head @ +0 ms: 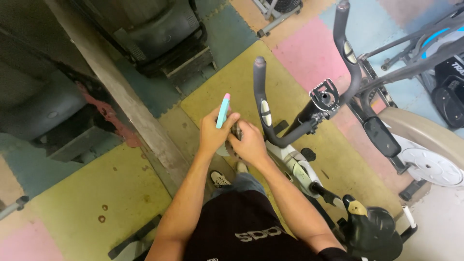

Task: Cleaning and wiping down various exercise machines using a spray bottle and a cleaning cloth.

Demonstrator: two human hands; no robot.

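Note:
My left hand (214,131) grips a slim light-blue tool with a pink tip (223,110), which points up and away from me. My right hand (249,141) is closed right beside it, fingers pinching a small dark object (236,131) between the two hands; I cannot tell what that object is. Both hands hover over the yellow floor mat (227,87), just left of the left handlebar (263,104) of an exercise bike.
The exercise bike's right handlebar (349,53), phone clamp (323,95) and black saddle (373,231) stand to my right. A second machine with a beige housing (427,145) is beyond it. A wooden beam (123,96) and dark equipment (159,34) lie left. My shoes (221,178) are below.

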